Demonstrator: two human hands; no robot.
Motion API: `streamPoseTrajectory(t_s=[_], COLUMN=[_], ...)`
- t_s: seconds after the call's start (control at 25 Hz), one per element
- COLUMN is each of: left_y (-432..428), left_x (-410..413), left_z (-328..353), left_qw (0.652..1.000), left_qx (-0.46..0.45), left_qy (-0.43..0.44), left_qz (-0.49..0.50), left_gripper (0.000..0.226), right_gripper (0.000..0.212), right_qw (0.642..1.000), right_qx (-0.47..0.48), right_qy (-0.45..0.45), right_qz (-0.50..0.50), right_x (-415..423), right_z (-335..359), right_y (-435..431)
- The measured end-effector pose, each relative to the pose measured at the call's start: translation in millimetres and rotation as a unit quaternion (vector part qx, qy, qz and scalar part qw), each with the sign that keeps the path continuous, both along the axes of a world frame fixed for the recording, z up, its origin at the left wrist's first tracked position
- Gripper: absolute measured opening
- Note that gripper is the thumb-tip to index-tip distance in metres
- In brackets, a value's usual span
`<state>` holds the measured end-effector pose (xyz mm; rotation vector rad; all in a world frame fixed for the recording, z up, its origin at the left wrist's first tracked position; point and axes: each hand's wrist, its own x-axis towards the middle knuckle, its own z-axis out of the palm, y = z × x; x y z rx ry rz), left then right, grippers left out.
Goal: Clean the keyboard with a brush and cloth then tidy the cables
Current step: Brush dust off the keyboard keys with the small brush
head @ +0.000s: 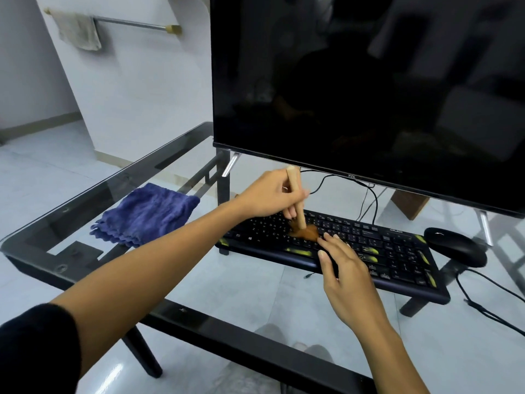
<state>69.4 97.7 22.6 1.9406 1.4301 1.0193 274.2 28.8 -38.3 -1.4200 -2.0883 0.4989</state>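
Observation:
A black keyboard with yellow smears lies on the glass table under the monitor. My left hand grips a wooden-handled brush, its brown bristles pressed on the keys left of centre. My right hand rests flat on the keyboard's front edge, fingers spread, holding nothing. A folded blue cloth lies to the left of the keyboard. Black cables run behind the keyboard, and a mouse cable trails off at the right.
A large dark monitor on metal feet stands right behind the keyboard. A black mouse sits at the keyboard's right end. A towel rail with a beige towel hangs on the wall at the back left.

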Motion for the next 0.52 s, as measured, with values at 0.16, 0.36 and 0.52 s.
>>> streamPoseTrajectory(t_s=[0.16,0.36,0.52], left_y=[5.2,10.0,10.3], left_x=[4.6,19.3,27.7], left_z=[7.0,14.5,17.3], left_qw=[0.998,0.995,0.996], left_qx=[0.051,0.053,0.011], left_qy=[0.011,0.076,0.089], left_qz=[0.043,0.043,-0.011], left_gripper=[0.020,0.017,0.016], right_gripper=[0.040,0.041,0.040], right_qw=[1.000,1.000,1.000], right_qx=[-0.002,-0.003,-0.005], right_qy=[-0.001,0.003,0.013], right_qz=[-0.009,-0.015,-0.019], right_x=[5.1,7.9,7.3], right_z=[-2.0,-3.7,-3.7], right_y=[-7.8,-13.0,-14.6])
